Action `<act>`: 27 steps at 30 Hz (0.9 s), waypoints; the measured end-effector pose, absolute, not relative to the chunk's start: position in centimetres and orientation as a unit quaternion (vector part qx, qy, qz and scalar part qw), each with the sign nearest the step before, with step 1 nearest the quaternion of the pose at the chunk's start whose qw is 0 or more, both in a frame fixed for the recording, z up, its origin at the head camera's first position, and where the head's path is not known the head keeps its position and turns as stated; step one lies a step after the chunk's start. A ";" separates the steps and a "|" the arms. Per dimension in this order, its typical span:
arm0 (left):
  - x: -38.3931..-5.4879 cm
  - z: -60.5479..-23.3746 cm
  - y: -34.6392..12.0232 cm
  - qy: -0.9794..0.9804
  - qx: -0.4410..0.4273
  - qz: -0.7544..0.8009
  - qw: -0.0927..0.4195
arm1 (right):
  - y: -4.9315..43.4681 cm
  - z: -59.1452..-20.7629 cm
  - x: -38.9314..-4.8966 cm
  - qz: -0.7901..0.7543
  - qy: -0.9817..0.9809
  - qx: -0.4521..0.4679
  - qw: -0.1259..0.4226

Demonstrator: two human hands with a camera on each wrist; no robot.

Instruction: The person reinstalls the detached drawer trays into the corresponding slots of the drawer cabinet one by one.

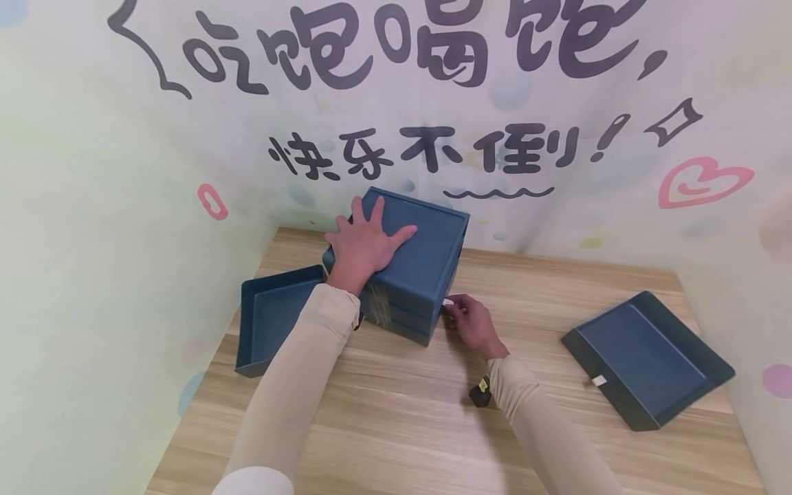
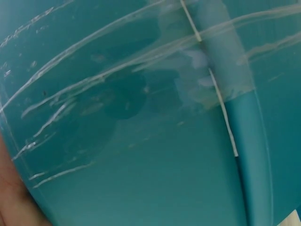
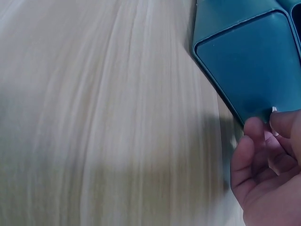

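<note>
A dark blue drawer box (image 1: 421,240) stands near the back wall, clear tape running across its side, seen close up in the left wrist view. My left hand (image 1: 365,240) rests on its top with fingers spread. Low on the box's right face, my right hand (image 1: 473,323) pinches a small white pull tab (image 1: 448,302) between thumb and curled fingers. In the right wrist view, that tab (image 3: 274,109) sits at the lower part of a flat drawer front (image 3: 254,61), mostly hidden by my fingertips. The drawer front lies within the frame of the box there.
A loose blue drawer (image 1: 281,313) lies left of the box, partly behind my left sleeve. Another drawer (image 1: 646,357), with a white tab on its front, lies at the right. The wooden table (image 1: 396,419) meets printed walls (image 1: 185,151) at the back and sides.
</note>
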State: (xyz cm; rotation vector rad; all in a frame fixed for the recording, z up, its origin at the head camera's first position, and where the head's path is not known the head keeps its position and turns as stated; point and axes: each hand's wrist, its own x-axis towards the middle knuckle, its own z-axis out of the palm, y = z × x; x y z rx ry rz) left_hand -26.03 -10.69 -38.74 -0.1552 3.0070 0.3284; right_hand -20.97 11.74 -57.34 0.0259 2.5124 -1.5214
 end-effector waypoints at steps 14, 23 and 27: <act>-26.1 -38.7 -10.7 0.991 -0.054 0.102 0.062 | 14.0 -56.5 -21.2 -0.514 0.853 -0.007 0.093; -25.9 -38.5 -10.6 0.991 -0.054 0.107 0.063 | 16.8 -55.2 -21.0 -0.483 0.872 0.003 0.078; -25.9 -38.6 -10.6 0.991 -0.053 0.107 0.059 | 18.1 -54.8 -20.5 -0.488 0.869 0.019 0.073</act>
